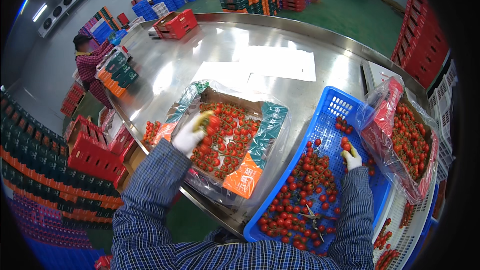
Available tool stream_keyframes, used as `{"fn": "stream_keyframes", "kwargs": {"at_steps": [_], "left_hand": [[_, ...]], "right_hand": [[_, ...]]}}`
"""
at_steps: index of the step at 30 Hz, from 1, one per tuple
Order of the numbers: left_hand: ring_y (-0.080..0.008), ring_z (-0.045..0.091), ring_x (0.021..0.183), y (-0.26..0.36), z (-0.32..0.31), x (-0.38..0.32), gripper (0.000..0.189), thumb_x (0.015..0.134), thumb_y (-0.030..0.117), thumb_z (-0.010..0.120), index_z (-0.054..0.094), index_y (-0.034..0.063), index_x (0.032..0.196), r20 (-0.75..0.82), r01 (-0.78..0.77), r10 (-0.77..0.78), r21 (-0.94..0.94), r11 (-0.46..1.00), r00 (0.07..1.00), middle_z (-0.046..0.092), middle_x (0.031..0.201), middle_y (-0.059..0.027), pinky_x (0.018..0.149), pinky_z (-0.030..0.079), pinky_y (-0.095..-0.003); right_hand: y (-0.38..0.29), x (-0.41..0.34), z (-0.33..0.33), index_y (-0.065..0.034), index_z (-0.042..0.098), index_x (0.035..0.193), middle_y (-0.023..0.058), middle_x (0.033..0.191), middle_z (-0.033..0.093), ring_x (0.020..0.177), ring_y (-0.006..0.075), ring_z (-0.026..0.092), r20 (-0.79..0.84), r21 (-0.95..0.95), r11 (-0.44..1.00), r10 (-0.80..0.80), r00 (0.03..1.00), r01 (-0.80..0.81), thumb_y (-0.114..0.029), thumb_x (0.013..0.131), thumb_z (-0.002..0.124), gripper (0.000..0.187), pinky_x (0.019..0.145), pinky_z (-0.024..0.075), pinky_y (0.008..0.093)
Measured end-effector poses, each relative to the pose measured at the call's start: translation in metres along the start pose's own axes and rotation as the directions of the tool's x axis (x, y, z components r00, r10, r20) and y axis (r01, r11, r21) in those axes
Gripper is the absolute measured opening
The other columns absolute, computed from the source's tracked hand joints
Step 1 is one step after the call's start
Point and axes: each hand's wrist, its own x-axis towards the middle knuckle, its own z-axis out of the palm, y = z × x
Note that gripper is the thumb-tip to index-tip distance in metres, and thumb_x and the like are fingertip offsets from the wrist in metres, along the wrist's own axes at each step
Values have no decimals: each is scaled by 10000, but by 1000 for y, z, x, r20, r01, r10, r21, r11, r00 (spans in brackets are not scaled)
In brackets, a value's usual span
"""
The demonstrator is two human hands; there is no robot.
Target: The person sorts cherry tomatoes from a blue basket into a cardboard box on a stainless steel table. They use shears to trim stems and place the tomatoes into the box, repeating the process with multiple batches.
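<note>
My left hand [195, 133], in a white glove with yellowed fingertips, is closed on cherry tomatoes above a green and orange cardboard box [243, 176]. The box is lined with clear plastic film and holds many vine cherry tomatoes [234, 127]. My right hand [352, 157], gloved too, holds a few cherry tomatoes [345, 144] over the blue plastic basket [287, 180]. Loose and vine tomatoes [300, 191] lie in that basket, with a pair of small scissors [312, 215] on them.
A red box [378, 135] of tomatoes in film stands at the right, by a white basket [407, 232]. White sheets [277, 63] lie on the steel table [180, 52]. A co-worker [92, 63] stands at the far left beside stacked boxes [118, 73].
</note>
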Motion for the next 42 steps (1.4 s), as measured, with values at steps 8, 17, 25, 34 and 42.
{"fn": "stream_keyframes", "kwargs": {"at_steps": [8, 17, 25, 34, 42], "left_hand": [[-266, 610, 1066, -94, -83, 82, 563, 809, -118, 531, 467, 59, 1340, 70, -92, 63, 858, 506, 996, 595, 1182, -172, 898, 509, -328], [-435, 444, 1234, -103, -88, 97, 728, 768, 59, 634, 321, 17, 1424, 175, -297, 306, 859, 417, 936, 401, 1371, -275, 1077, 363, -429], [-396, 388, 1292, -105, -75, 116, 821, 770, 38, 627, 229, 99, 1485, 192, -327, 343, 858, 397, 920, 323, 1439, -243, 1065, 383, -426], [-341, 468, 1215, -130, -58, 136, 356, 813, 239, 651, 588, 202, 1162, -173, 71, 341, 954, 290, 924, 482, 1324, -165, 967, 397, -534], [-375, 449, 1264, -132, -74, 150, 512, 818, 14, 539, 533, 125, 1318, -62, -99, 282, 848, 520, 957, 448, 1374, -234, 1071, 369, -417]], "right_hand": [[-116, -144, 56, -39, 420, 1368, 118, 924, 660, 681, 171, 608, 392, 724, 664, -174, 903, -186, -721, 818, 512, 881, 532, 446, 249], [-161, -199, 120, 40, 402, 1368, 154, 935, 678, 749, 199, 655, 450, 777, 592, -284, 847, -215, -719, 852, 452, 919, 578, 506, 281], [-176, -222, 129, 52, 326, 1401, 223, 1110, 628, 874, 286, 673, 537, 833, 410, -438, 721, -371, -653, 887, 464, 884, 643, 570, 297], [-175, -217, 17, -17, 533, 1283, 69, 1022, 676, 873, 121, 610, 90, 369, 910, -239, 967, 191, -459, 922, 583, 572, 687, 474, 246], [-161, -87, -173, -53, 497, 1361, 156, 1347, 544, 1219, 232, 540, -305, -444, 877, -338, 890, 181, -258, 822, 721, 618, 1026, 422, 316]]}}
